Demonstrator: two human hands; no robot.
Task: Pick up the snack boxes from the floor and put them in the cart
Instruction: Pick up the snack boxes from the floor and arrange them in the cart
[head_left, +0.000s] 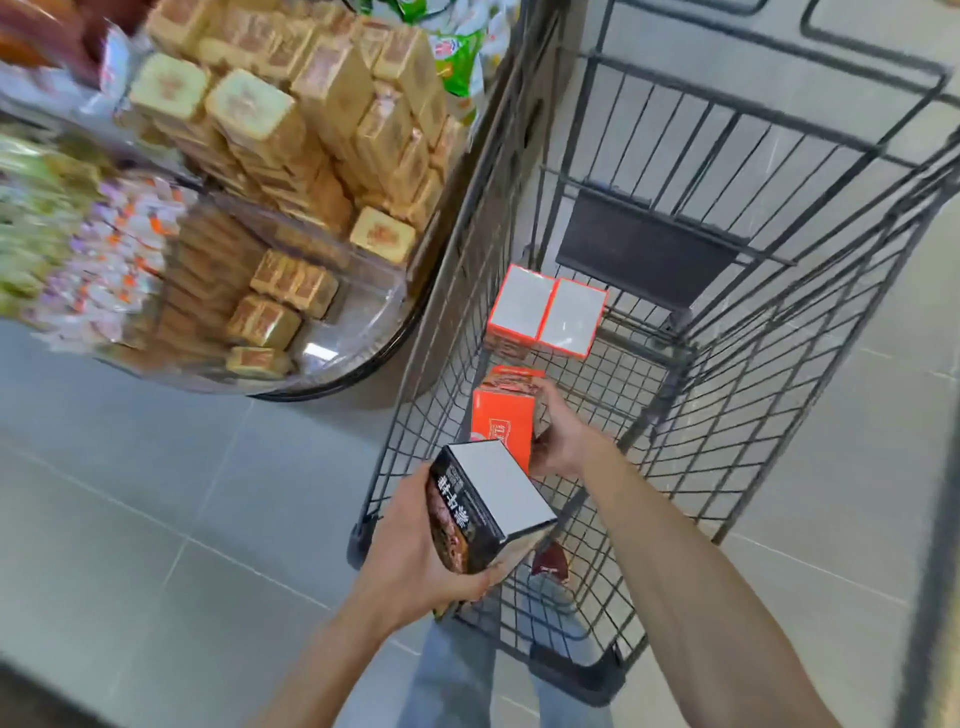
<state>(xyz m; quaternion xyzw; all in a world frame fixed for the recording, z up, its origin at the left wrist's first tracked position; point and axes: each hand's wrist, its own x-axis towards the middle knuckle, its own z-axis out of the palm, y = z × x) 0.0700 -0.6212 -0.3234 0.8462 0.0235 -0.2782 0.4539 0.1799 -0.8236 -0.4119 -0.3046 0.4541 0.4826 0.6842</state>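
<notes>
Your left hand (415, 540) grips black box (488, 499) at cart (675, 467) rim; right hand (558, 441) clamps orange box (501, 421) inside.

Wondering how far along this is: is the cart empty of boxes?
No, two orange-edged boxes lie side by side at the far end of the cart.

Round display stand (332, 387), upper L of view: clear plastic wall, dark base rim. Tan wrapped cakes (332, 104) stacked high in ctr section, w/ several loose ones lower down against the clear wall. Purple-orange-white wrapped sweets (119, 249) heaped in adj. section to the L, blurred green packets (31, 208) beyond them, and green-and-white bags (457, 57) at top behind the cake stack, print not legible.
</notes>
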